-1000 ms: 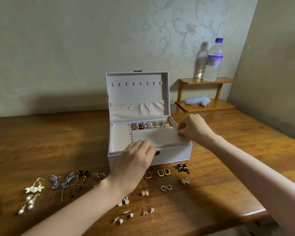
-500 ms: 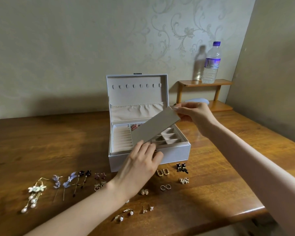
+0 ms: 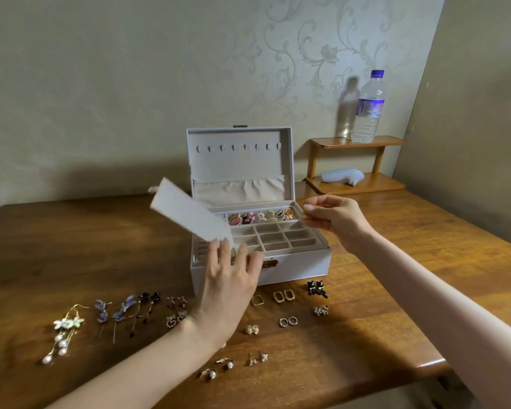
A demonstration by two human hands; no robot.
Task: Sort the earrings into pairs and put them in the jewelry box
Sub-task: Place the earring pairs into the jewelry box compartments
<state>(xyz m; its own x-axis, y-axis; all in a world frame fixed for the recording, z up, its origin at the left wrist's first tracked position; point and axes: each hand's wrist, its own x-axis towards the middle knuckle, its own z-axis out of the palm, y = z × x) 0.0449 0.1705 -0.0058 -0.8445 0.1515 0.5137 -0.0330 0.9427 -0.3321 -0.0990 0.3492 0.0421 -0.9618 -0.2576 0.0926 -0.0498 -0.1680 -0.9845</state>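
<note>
The white jewelry box point(image 3: 295, 264) stands open on the wooden table, lid upright. Its back row holds several colourful earrings point(image 3: 263, 216); the small square compartments point(image 3: 278, 238) in front are bare. My left hand point(image 3: 227, 284) pinches the lower end of a flat grey cover panel point(image 3: 186, 214), tilted up to the left over the box's left side. My right hand point(image 3: 337, 219) hovers at the box's right rim, fingers relaxed, holding nothing. Paired earrings lie in front of the box: pearl flower drops point(image 3: 64, 329), blue ones point(image 3: 112, 311), gold hoops point(image 3: 283, 296), black ones point(image 3: 316, 287).
A small wooden shelf point(image 3: 357, 141) at the back right carries a water bottle point(image 3: 368, 110), with a pale grey object point(image 3: 341, 176) on its lower level. The table's front edge point(image 3: 396, 376) curves close below the earrings. A wall stands right behind the box.
The cover panel has been lifted off the compartments and swung to the left. My right hand has let go of it; my left hand now holds it alone.
</note>
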